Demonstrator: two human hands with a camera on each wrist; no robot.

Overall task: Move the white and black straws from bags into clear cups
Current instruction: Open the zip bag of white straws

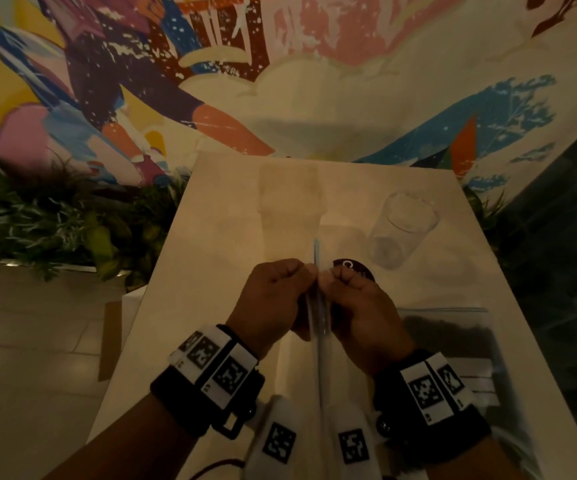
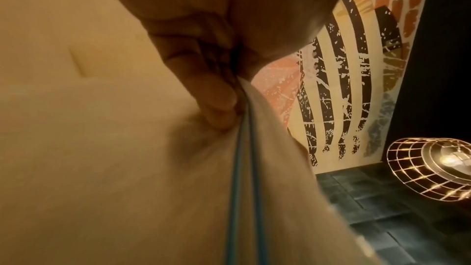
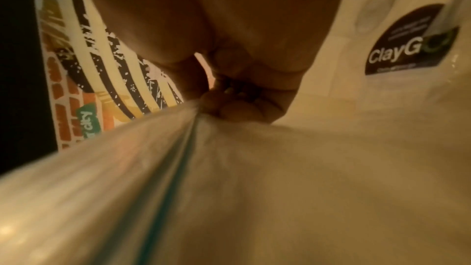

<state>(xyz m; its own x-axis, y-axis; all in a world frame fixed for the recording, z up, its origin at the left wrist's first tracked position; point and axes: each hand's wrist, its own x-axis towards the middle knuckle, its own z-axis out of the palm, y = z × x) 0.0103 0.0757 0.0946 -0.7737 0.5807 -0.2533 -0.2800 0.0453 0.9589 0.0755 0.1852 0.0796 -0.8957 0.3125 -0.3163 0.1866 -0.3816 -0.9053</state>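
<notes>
Both hands, left hand and right hand, pinch the blue-zippered top of a clear bag between them, each grip clenched on one side. Just beyond the right grip lies a dark round sticker; farther right stands a clear cup. Another zip bag, contents dim, lies right. Straws are hard to make out. The worktop edge runs left.

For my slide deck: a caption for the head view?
Both hands pinch a zip bag's top near a clear cup.

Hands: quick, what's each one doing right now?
Left hand: pinching the zip-top bag at its seal.
Right hand: pinching the same seal's other side.
</notes>
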